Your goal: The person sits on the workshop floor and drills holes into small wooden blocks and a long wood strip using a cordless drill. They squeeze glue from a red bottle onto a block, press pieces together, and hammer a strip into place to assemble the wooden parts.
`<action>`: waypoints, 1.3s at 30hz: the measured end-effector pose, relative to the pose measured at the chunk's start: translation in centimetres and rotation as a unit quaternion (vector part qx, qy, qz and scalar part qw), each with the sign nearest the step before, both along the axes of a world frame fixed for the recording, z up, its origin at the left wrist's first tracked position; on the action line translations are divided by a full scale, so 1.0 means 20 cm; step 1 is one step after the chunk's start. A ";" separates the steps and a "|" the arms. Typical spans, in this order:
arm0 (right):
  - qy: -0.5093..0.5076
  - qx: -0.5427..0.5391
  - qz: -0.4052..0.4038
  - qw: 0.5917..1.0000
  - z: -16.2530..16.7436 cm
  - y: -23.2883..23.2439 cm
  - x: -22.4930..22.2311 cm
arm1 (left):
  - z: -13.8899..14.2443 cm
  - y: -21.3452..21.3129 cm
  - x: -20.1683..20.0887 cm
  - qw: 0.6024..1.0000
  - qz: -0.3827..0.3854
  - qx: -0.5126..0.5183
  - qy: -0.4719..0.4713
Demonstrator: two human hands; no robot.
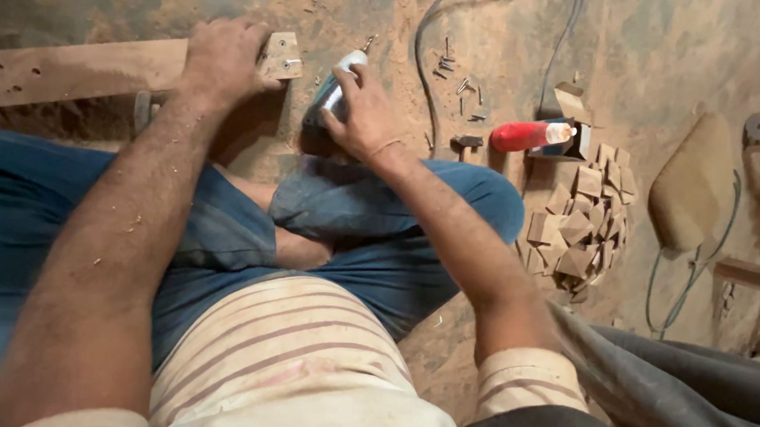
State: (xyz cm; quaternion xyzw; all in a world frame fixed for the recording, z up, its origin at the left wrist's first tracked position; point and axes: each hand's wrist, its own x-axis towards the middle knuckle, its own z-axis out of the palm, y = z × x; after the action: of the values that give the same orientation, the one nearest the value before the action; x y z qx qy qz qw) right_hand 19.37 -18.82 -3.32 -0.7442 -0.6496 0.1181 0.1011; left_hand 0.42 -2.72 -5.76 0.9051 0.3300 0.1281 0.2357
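I sit cross-legged on a sawdust-covered floor. My left hand (pixel 221 58) presses down on a long wooden plank (pixel 78 69) with drilled holes, next to a small triangular wooden block (pixel 281 55) set at the plank's right end. My right hand (pixel 362 110) grips a power drill (pixel 333 94) with a pale body, its bit pointing up and away near the block. Screws show in the block's face.
Loose screws (pixel 456 76) and a small hammer (pixel 467 143) lie on the floor ahead. A red glue bottle (pixel 528 136) lies by a pile of small wooden blocks (pixel 580 227). Cables (pixel 427 47) run across the floor. More wood pieces sit at the right (pixel 759 277).
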 end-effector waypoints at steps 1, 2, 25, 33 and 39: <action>0.014 0.027 -0.005 1.000 -0.02 0.02 -0.04 | 0.00 0.00 0.00 1.000 0.000 -0.004 0.008; 0.027 0.056 -0.010 0.998 -0.04 0.03 -0.08 | -0.01 0.00 0.01 1.000 0.000 -0.006 0.015; -0.088 0.008 0.066 0.994 -0.15 0.07 -0.17 | -0.15 -0.01 0.03 1.000 -0.015 0.025 0.007; -0.121 0.026 0.003 0.992 -0.15 0.06 -0.21 | -0.14 -0.02 0.02 0.999 -0.019 0.025 -0.019; 0.037 0.086 0.001 0.996 -0.11 0.03 -0.13 | -0.13 0.01 -0.01 0.999 -0.039 -0.008 -0.029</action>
State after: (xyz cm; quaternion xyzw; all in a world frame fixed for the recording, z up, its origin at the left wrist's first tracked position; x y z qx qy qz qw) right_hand 16.69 -18.26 -5.62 -0.7275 -0.6537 0.0888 0.1886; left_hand 0.25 -2.50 -8.31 0.9112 0.2887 0.1423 0.2572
